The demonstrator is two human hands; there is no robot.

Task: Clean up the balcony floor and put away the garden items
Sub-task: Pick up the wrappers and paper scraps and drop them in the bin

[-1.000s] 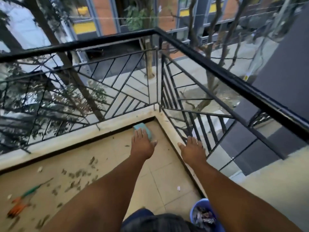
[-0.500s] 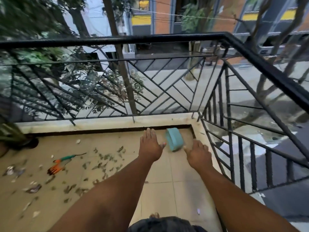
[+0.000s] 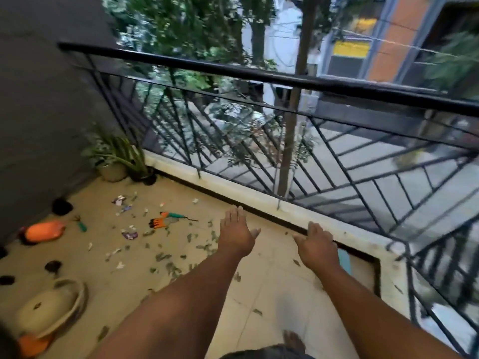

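Both my arms reach forward over the beige tiled balcony floor (image 3: 272,294). My left hand (image 3: 237,233) and my right hand (image 3: 315,244) are held flat with straight fingers and hold nothing. Dry leaves (image 3: 166,257) and paper scraps (image 3: 121,200) litter the tiles to the left. An orange glove (image 3: 158,223) lies beside a green-handled tool (image 3: 175,215). A small green hand rake (image 3: 81,224) lies next to an orange bottle (image 3: 45,230). A teal object (image 3: 344,260) shows partly behind my right wrist, near the corner.
A black metal railing (image 3: 259,76) on a pale curb (image 3: 233,187) borders the balcony. Potted plants (image 3: 114,161) stand in the far left corner by a grey wall (image 3: 39,99). A beige basin (image 3: 49,309) lies at lower left, with dark clumps (image 3: 61,206) nearby.
The view has swung left, from the right corner toward the littered left part of the floor. The teal object now sits behind my right wrist. Both hands stay flat and hold nothing.
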